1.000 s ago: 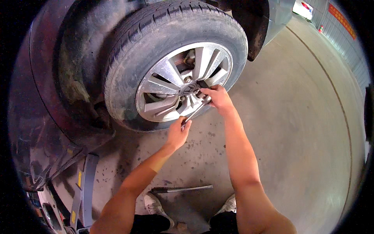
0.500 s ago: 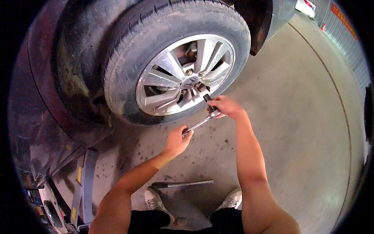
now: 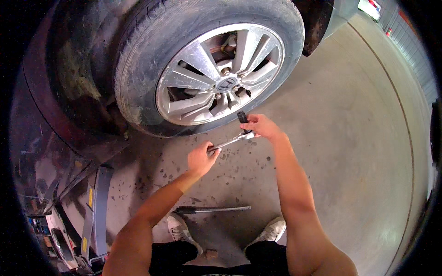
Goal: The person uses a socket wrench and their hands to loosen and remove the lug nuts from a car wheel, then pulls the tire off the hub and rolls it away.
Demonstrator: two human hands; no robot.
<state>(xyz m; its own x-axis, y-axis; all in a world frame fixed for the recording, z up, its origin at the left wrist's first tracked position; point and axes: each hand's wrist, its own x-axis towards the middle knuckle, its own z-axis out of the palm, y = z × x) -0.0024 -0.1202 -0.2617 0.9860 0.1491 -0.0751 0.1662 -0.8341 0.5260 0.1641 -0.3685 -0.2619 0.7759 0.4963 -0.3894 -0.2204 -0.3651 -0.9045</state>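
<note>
Near the wheel (image 3: pixel 225 84), ratchet (image 3: pixel 231 140) aslant up rightward, socket (image 3: pixel 242 117) toward tire (image 3: pixel 138 85).

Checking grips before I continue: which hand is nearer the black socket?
Right: the right hand grips the black socket; the left hand is farther, on the wrench handle.
</note>
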